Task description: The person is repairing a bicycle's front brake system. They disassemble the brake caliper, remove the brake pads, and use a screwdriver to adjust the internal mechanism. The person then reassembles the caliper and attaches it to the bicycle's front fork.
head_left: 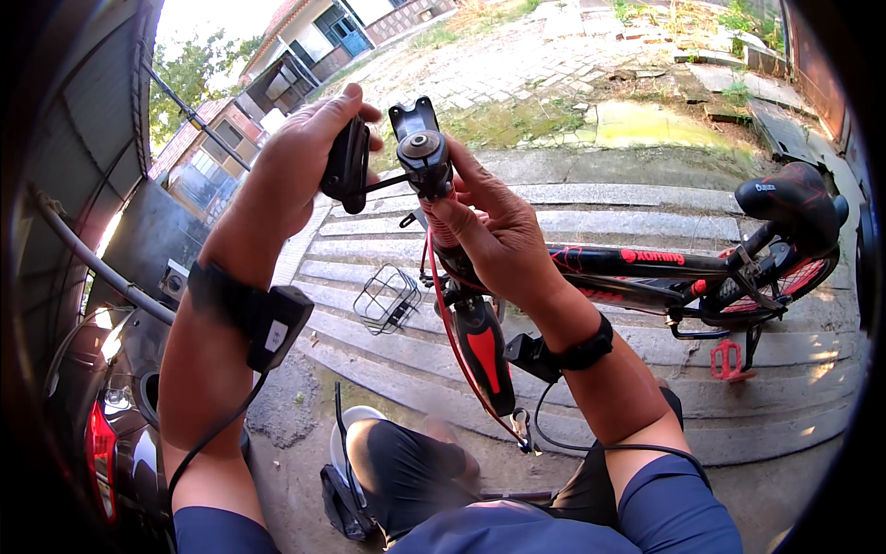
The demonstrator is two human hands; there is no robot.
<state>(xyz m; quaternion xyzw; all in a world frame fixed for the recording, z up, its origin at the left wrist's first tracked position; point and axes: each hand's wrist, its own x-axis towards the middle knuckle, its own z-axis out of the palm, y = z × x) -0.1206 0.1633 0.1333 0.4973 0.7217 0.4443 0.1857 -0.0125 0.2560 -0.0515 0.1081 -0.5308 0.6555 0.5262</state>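
Note:
A black bicycle stem [423, 152] with a round silver cap sits on top of the steerer of a black and red bicycle [628, 263]. My left hand [309, 143] is closed around a black folding multi-tool [345, 171]. A thin hex key reaches from the tool to the near left side of the stem; whether its tip sits in a bolt is too small to tell. My right hand [498, 222] grips the stem from the right, fingers behind it and thumb just below. Under it, a red cable [449, 323] hangs past the black and red front mudguard [484, 355].
The bicycle stretches right to its black saddle [789, 208] and a red pedal [732, 361]. A black wire basket [387, 298] lies on the slatted concrete ground. A vehicle with a red tail light [100, 452] stands at the left. My knee [397, 452] is close below the mudguard.

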